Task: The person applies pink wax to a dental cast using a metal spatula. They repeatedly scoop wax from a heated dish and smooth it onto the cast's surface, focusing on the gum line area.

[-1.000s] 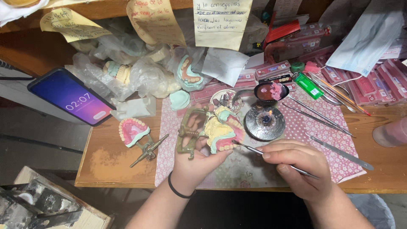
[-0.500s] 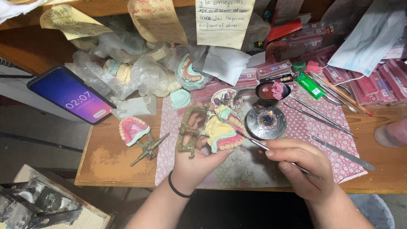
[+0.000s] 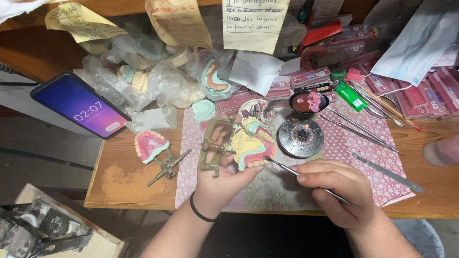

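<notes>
Two hands work mid-frame over the bench. Left of centre, the left hand has its fingers wrapped round a denture model in a brass hinge frame, much as half a second ago. Lower right, the right hand pinches a thin metal tool; its tip has crept in and now touches the pink gum. Upper right, a small dark dish holds pink wax.
</notes>
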